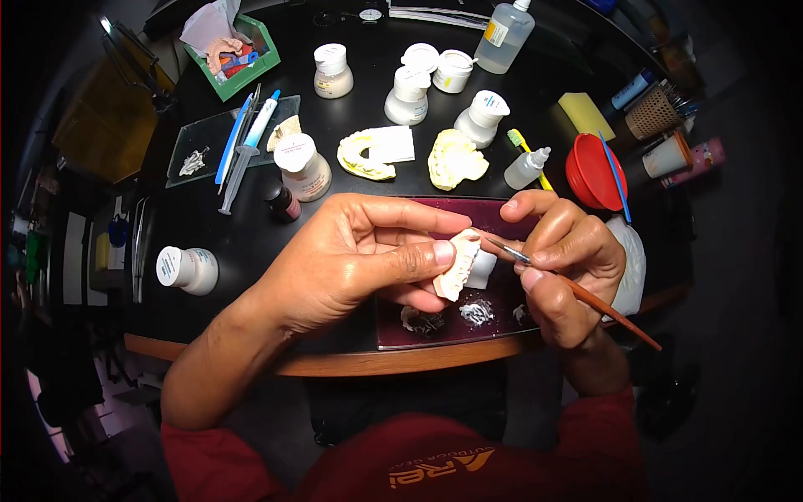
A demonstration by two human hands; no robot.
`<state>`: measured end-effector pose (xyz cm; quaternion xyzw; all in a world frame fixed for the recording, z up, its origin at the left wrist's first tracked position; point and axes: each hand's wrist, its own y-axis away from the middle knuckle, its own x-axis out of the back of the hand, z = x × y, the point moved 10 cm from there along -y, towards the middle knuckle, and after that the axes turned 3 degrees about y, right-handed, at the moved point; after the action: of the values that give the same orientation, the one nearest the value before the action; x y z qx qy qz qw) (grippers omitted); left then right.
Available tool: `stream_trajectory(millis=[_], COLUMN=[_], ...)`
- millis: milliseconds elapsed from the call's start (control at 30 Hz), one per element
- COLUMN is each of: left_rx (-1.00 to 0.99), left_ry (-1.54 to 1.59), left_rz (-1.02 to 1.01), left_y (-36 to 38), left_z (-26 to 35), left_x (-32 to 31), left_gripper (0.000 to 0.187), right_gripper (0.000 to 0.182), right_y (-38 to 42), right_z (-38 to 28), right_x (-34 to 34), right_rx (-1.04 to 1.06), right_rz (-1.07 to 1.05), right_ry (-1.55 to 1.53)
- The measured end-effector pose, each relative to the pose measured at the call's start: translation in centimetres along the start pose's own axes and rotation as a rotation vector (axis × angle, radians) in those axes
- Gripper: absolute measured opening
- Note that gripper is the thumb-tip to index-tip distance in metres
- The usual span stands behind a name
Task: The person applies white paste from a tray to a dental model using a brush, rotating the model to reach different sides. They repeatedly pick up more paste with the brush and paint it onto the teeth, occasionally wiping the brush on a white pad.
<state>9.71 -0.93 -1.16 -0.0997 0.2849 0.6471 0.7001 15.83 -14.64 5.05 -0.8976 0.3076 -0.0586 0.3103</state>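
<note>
Between the thumb and fingers of my left hand (pixel 368 251) is a small pale dental model (pixel 457 266), held up over a dark red tray (pixel 401 330). My right hand (pixel 569 259) grips a thin brush (pixel 606 309) with a reddish-brown handle and metal ferrule. The brush tip is close to the upper end of the model; whether it touches cannot be made out. On the tray below, white powdery material (pixel 478 313) lies in small heaps, and a white piece (pixel 481 270) shows behind the model.
Yellowish dental casts (pixel 457 159), white-capped jars (pixel 303 171) and a dropper bottle (pixel 527 168) stand beyond my hands. A red bowl (pixel 592 171) is at the right. A glass slab (pixel 196 138) with syringes lies left, near a green bin (pixel 261 63). A lone jar (pixel 188 270) stands left.
</note>
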Motion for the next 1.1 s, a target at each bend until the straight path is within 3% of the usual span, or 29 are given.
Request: stream_trajectory(millis=[400,733,1100], left_rx=[0.012,-0.068,-0.086], left_ry=[0.008,-0.037,-0.069], left_rz=[0.001,-0.058,-0.083], left_y=[0.0,0.2,0.1], left_z=[-0.2,0.6,0.5], left_x=[0.3,-0.5,-0.4], left_gripper=[0.038,0.038,0.037], right_gripper=[0.020,0.024,0.025], right_y=[-0.2,-0.1,-0.2], right_z=[0.4,-2.0,-2.9], right_x=[-0.1,-0.8,-1.5], right_rx=[-0.040,0.175,0.220], right_rz=[-0.022,-0.054,-0.120], right_ry=[0.028,0.292,0.435])
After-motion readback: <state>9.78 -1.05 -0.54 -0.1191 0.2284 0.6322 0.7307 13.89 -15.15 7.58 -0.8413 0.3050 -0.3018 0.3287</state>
